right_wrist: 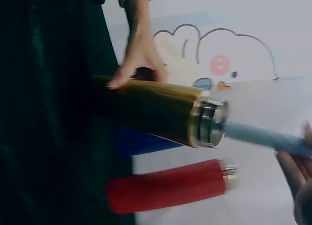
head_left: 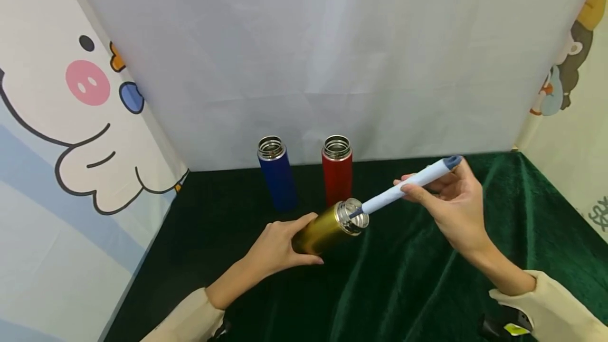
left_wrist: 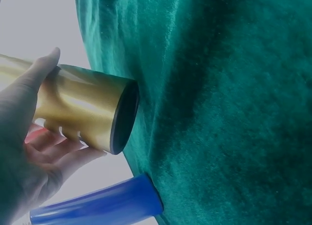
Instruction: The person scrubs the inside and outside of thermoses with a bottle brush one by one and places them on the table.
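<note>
In the head view, the left forearm enters from seven o'clock and reaches toward two, its hand (head_left: 277, 244) gripping the gold bottle (head_left: 319, 234) at mid-picture; thumb and fingers spread wide, wrapped around the body, with the open mouth tipped toward two o'clock. The right arm comes from four o'clock, wrist bent, and the right hand (head_left: 456, 210) pinches a pale blue stick (head_left: 408, 186) between thumb and fingers drawn close together; the stick slants down toward eight o'clock, its dark tip at the gold bottle's mouth. From that bottle, a red bottle (head_left: 338, 176) stands at twelve and a blue bottle (head_left: 279, 183) between ten and eleven, on green cloth (head_left: 404, 294). In the left wrist view, the left thumb lies over the gold bottle and the fingers curl beneath, its dark base facing three o'clock. In the right wrist view, the right hand, blurred at four o'clock, holds the stick, which meets the bottle's rim.
</note>
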A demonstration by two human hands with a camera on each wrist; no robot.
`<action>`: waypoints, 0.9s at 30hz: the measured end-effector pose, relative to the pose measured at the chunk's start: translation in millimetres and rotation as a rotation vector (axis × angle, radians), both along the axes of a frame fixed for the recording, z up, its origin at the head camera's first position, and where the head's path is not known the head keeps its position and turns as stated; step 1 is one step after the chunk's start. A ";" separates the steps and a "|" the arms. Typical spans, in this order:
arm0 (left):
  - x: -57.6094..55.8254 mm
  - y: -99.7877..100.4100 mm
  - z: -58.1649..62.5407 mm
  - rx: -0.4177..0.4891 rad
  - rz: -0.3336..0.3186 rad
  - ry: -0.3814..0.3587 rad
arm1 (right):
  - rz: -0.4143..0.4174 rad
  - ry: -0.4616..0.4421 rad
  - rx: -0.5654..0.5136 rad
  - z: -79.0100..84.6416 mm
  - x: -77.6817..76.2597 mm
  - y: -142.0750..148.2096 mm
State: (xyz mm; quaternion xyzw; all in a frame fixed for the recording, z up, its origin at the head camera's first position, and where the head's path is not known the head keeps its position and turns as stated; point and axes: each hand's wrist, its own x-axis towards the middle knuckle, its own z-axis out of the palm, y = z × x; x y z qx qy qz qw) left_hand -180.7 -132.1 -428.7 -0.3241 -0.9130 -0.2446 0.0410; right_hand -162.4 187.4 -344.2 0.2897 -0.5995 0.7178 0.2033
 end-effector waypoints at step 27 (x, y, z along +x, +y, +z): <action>5.1 1.3 -5.6 -0.020 0.044 0.044 | 0.139 0.116 -0.090 -4.0 -1.7 14.2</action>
